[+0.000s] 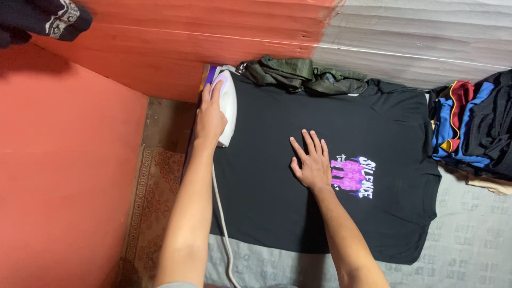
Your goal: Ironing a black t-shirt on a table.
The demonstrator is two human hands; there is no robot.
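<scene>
A black T-shirt (277, 176) with a pink and white print (353, 176) lies spread flat on a grey patterned cloth (469, 240). My left hand (209, 116) grips a white and purple clothes iron (228, 106) standing on the shirt's left edge, near its far corner. The iron's white cord (221, 224) trails back along my left forearm. My right hand (311, 162) lies flat on the middle of the shirt, fingers spread, just left of the print.
An orange wall (69, 160) runs along the left, an orange and grey wall behind. A crumpled olive garment (298, 74) sits above the shirt. Folded dark, blue and red clothes (474, 128) are stacked at right. A patterned rug (154, 192) borders the left.
</scene>
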